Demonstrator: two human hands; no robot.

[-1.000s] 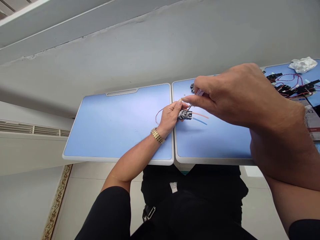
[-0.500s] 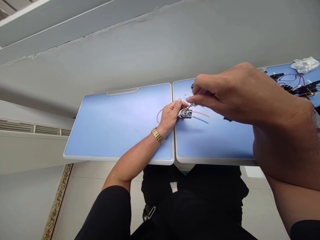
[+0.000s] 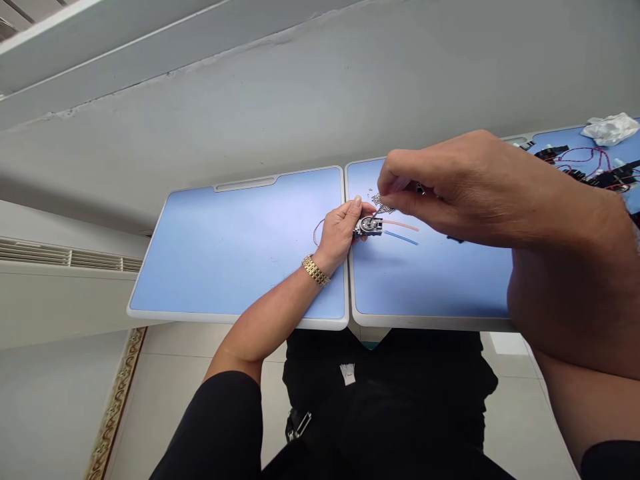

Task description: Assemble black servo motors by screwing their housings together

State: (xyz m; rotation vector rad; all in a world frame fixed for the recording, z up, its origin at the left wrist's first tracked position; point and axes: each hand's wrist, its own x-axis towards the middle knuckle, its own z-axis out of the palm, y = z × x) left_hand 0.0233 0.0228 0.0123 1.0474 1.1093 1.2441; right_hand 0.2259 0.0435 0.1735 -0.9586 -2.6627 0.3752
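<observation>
- Lining the left side: one pale, smooth housing with a slatted vent (image 3: 70,257), slots narrow and parallel.
- One left table (image 3: 215,260): flat, matte blue top, rounded corners, pale raised rim.
- One gold-coloured link band (image 3: 315,270) on the left wrist, metallic.
- One thin reddish wire (image 3: 315,233), curved as a loop beside the left hand; its start is hidden.
- One left hand (image 3: 339,230): fingers closed round the mechanical part (image 3: 369,227), thumb extended along its far side.
- Part, one: compact, grey and black, round face upward – held at the seam between the tables, over the left edge of the right table (image 3: 400,290).
- Two slender, smooth strands from its right end: one coral (image 3: 404,225), one blue (image 3: 404,239).
- One tool: thin metal shaft (image 3: 377,212), tip at the round face, translucent purplish handle.
- Grey lattice-like pieces (image 3: 376,199) just beyond; count cannot be told.
- One right hand (image 3: 440,187): thumb and forefinger pinched on the handle, other fingers largely hidden.
- Far right: several black assemblies (image 3: 613,177) with twisted red wires – overlapping, exact number unclear; one crumpled white tissue (image 3: 609,130).
</observation>
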